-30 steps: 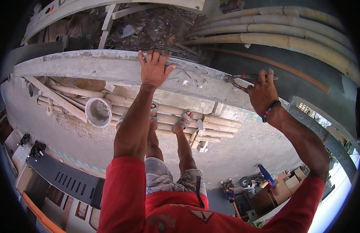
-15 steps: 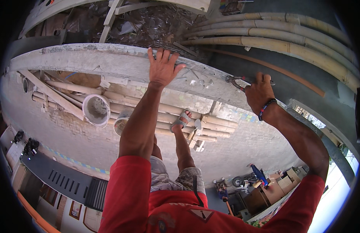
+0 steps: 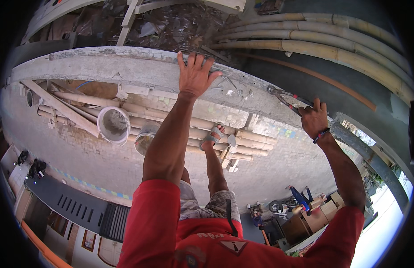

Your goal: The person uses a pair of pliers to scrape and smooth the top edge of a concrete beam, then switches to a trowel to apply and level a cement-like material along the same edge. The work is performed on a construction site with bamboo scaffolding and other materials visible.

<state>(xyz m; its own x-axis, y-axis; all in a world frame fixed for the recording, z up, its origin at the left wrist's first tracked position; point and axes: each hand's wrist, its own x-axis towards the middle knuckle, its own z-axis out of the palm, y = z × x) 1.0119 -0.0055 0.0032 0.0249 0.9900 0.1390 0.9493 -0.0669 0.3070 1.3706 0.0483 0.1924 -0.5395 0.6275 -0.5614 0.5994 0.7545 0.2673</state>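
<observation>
right grip (image 3: 313, 119) clenched around the pincers (image 3: 277, 92), their head leftward at the concrete beam (image 3: 142, 69), left grip (image 3: 194, 79) flat upon it

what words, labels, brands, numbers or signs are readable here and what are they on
Shirt: white lettering, creased, not clearly readable.
Shirt, below that: a triangle sign with a pale mark inside, no readable words.
Pincers and beam: no readable text.
</observation>
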